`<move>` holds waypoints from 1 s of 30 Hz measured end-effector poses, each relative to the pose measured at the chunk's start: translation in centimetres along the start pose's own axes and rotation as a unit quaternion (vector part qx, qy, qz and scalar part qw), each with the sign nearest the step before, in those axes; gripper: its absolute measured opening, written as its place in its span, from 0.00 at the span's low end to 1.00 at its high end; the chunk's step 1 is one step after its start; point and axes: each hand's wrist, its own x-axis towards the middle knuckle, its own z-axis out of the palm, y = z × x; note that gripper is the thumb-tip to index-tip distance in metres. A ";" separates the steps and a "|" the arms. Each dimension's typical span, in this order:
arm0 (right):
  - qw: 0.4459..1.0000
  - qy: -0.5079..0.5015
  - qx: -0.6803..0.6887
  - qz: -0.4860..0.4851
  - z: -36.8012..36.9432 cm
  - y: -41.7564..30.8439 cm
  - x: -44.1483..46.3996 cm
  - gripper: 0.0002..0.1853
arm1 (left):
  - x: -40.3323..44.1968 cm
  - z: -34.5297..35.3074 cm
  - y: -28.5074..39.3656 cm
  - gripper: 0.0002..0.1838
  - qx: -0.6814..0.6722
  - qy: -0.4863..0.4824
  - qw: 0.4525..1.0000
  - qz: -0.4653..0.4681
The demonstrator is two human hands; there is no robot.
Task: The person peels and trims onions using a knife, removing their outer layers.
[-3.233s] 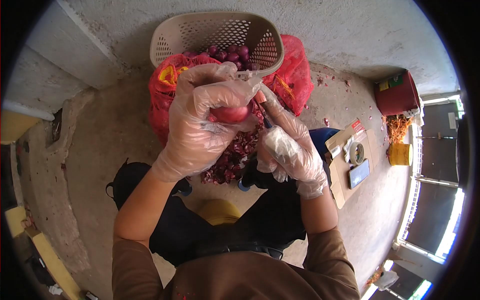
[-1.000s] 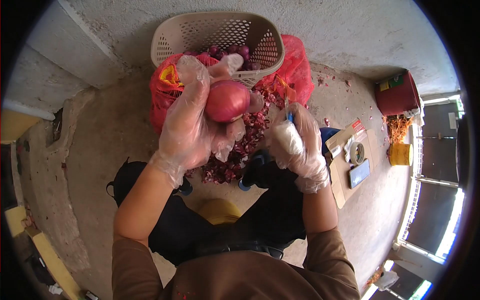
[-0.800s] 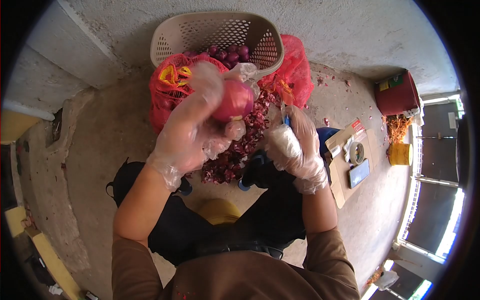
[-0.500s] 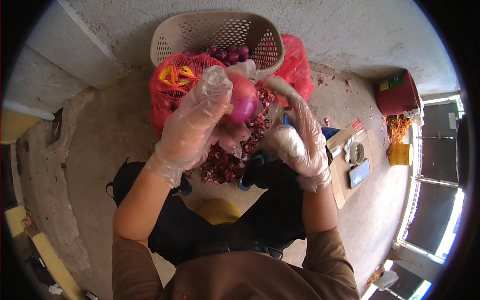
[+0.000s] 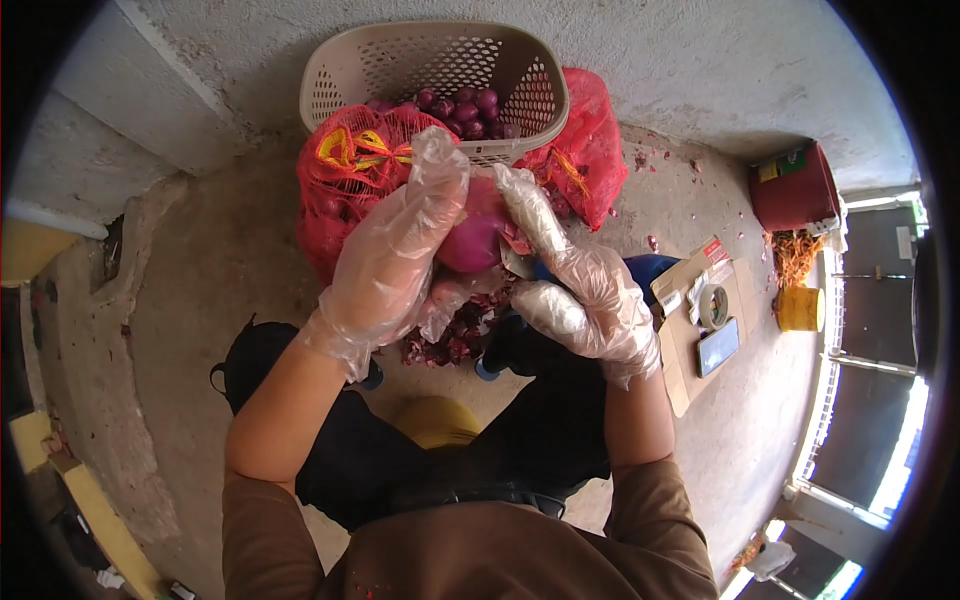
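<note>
My left hand (image 5: 385, 260), in a clear plastic glove, is closed around a large red onion (image 5: 470, 245) with shiny purple skin. Also gloved, my right hand (image 5: 600, 290) grips a small knife (image 5: 517, 263); its blade shows against the onion's right side, and a bit of blue handle is visible. The right fingers reach along the onion's upper right edge. Below both hands lies a heap of dry red onion skins (image 5: 450, 340) on the floor between my feet, partly hidden by the gloves.
A beige basket (image 5: 340, 80) of red onions stands against the wall. Red mesh sacks (image 5: 590, 130) flank it. At right are cardboard (image 5: 675, 375) with a tape roll (image 5: 713, 307) and phone (image 5: 718, 348), a dark red bucket (image 5: 800, 190) and a yellow container (image 5: 802, 309).
My right hand has moved left, bringing the knife from beside the onion onto its right side. The onion has dropped slightly in my left hand.
</note>
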 end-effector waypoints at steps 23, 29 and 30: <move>0.990 0.027 0.125 0.063 0.1 0.6 -0.1 0.33 | -1.0 1.2 2.3 0.29 -0.030 -0.040 0.998 0.044; 0.988 0.036 0.132 0.072 0.1 0.5 0.1 0.33 | -0.7 0.9 1.8 0.33 -0.056 -0.043 0.997 0.025; 0.986 0.046 0.144 0.074 0.1 0.6 0.0 0.33 | -0.6 0.7 1.6 0.33 -0.052 -0.041 0.997 0.026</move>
